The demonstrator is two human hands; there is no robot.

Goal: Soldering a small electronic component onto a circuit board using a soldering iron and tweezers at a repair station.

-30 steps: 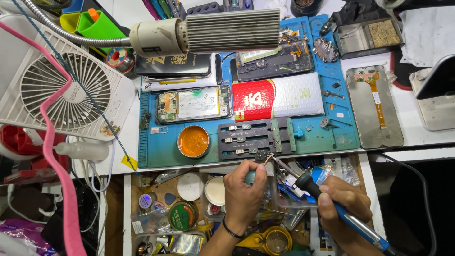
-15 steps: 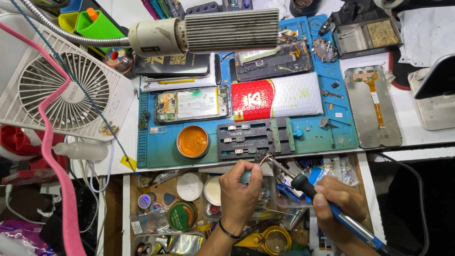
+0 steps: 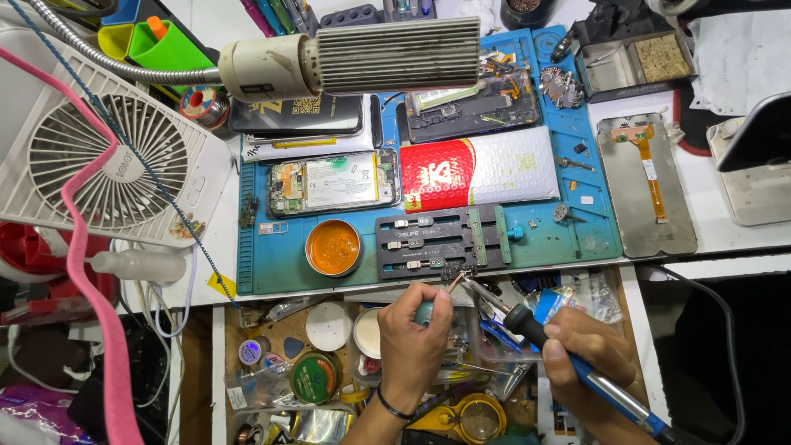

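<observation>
Soldering in progress, lower centre: right hand [image 3: 581, 350] grips blue-handled soldering iron [image 3: 577, 363]; left hand [image 3: 416, 342] pinches metal tweezers [image 3: 445, 292] on small component [image 3: 453, 274] at dark board-holder fixture [image 3: 449, 239]. Next requires steady tip contact.

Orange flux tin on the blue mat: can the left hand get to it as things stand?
Probably yes, but not freely. The flux tin sits open just up and left of the left hand, with only bare blue mat between them. That hand is closed around a small tool, though, so it would need to let go first.
</observation>
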